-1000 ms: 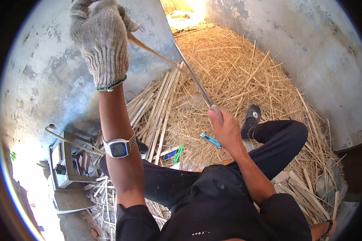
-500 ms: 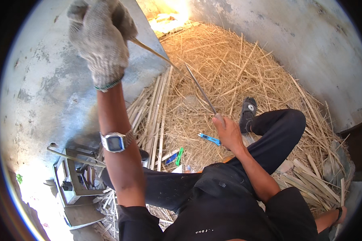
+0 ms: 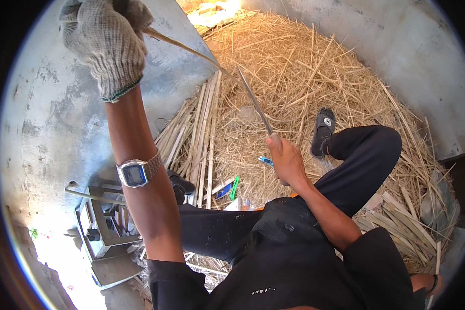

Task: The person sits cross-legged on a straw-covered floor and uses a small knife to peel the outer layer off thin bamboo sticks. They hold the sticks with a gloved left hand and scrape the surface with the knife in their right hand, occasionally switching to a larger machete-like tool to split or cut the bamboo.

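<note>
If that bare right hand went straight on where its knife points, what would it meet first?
Probably the thin strip held by the gloved left hand: it seems to meet or pass close to the knife near the blade's tip. Depth is unclear, so touching is uncertain. Beyond lies loose straw.

The gloved left hand (image 3: 107, 44) has swung farther left with the strip (image 3: 188, 49), the knife (image 3: 258, 110) tip shows lower than a second ago, and the right hand (image 3: 288, 163) now partly hides the blue tool (image 3: 265, 160) (fully visible earlier)
</note>
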Available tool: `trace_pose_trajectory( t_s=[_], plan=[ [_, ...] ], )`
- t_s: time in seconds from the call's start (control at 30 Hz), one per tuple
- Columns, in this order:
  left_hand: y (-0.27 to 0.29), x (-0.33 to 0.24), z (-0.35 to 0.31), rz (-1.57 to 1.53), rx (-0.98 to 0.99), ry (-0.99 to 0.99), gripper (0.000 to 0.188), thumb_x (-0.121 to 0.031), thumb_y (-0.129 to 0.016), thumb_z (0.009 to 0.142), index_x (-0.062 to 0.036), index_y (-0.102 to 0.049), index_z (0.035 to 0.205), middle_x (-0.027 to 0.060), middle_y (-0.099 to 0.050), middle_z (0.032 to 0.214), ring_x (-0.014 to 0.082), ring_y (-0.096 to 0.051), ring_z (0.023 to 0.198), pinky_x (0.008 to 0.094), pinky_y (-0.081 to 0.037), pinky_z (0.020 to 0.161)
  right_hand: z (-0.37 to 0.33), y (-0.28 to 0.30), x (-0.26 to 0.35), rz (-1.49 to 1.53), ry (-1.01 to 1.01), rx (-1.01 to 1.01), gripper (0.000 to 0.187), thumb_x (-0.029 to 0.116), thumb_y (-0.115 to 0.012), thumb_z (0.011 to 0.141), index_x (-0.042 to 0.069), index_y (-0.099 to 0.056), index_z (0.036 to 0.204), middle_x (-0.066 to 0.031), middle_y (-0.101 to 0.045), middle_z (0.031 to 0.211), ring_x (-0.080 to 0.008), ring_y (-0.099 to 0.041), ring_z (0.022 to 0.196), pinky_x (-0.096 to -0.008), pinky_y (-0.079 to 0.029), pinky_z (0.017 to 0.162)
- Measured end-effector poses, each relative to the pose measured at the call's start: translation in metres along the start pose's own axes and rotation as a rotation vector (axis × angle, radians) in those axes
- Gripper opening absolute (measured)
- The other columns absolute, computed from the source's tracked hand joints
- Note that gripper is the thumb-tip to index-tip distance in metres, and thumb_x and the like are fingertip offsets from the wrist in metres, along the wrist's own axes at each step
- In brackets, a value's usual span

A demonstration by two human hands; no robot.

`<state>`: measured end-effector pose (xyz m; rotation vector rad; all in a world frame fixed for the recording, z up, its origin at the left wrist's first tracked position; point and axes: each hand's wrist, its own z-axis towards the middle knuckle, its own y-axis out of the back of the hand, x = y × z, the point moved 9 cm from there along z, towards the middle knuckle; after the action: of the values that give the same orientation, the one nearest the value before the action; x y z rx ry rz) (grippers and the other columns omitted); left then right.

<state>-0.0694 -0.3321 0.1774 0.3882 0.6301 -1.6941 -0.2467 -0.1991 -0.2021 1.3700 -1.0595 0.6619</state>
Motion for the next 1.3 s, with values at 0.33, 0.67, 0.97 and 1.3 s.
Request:
trace_pose_trajectory(
  t_s=[0.33, 0.67, 0.97, 1.3],
  plan=[
    [-0.027, -0.016, -0.022, 0.076, -0.145, -0.074, 0.018, -0.005, -0.056, 0.09, -0.0086, -0.049, 0.074, -0.0007, -0.041, 0.055, 0.0092, -0.032, 0.042, 0.0264, -0.027, 0.04, -0.008, -0.002, 0.048, 0.231, 0.157, -0.089, 0.04, 0.036, -0.053, 0.102, -0.003, -0.059, 0.097, -0.0207, -0.06, 0.065, -0.0302, -0.063, 0.06, -0.0427, -0.046, 0.057],
    [0.0, 0.009, -0.013, -0.042, -0.197, -0.031, 0.027, 0.005, -0.061, 0.083, -0.0111, -0.048, 0.067, 0.0003, -0.042, 0.055, 0.0094, -0.034, 0.043, 0.028, -0.028, 0.041, 0.007, 0.003, 0.056, 0.111, 0.25, -0.149, 0.043, 0.039, -0.049, 0.103, -0.001, -0.061, 0.095, -0.0187, -0.061, 0.065, -0.0311, -0.064, 0.059, -0.0412, -0.048, 0.056],
    [0.055, 0.023, -0.003, -0.257, -0.145, 0.01, 0.037, 0.006, -0.058, 0.084, -0.0162, -0.036, 0.063, -0.0034, -0.033, 0.053, 0.0083, -0.024, 0.043, 0.027, -0.022, 0.042, 0.039, -0.015, 0.046, 0.112, 0.106, 0.028, 0.035, 0.037, -0.052, 0.101, 0.003, -0.059, 0.099, -0.0178, -0.062, 0.067, -0.035, -0.064, 0.06, -0.0439, -0.049, 0.057],
    [0.068, 0.029, -0.004, -0.202, -0.28, 0.012, 0.036, 0.005, -0.054, 0.085, -0.0149, -0.036, 0.062, -0.0044, -0.031, 0.055, 0.0094, -0.025, 0.045, 0.0275, -0.023, 0.045, 0.032, -0.029, 0.044, 0.005, 0.194, -0.171, 0.039, 0.035, -0.053, 0.101, -0.004, -0.06, 0.1, -0.023, -0.064, 0.068, -0.0397, -0.067, 0.062, -0.0469, -0.05, 0.055]
  ],
)
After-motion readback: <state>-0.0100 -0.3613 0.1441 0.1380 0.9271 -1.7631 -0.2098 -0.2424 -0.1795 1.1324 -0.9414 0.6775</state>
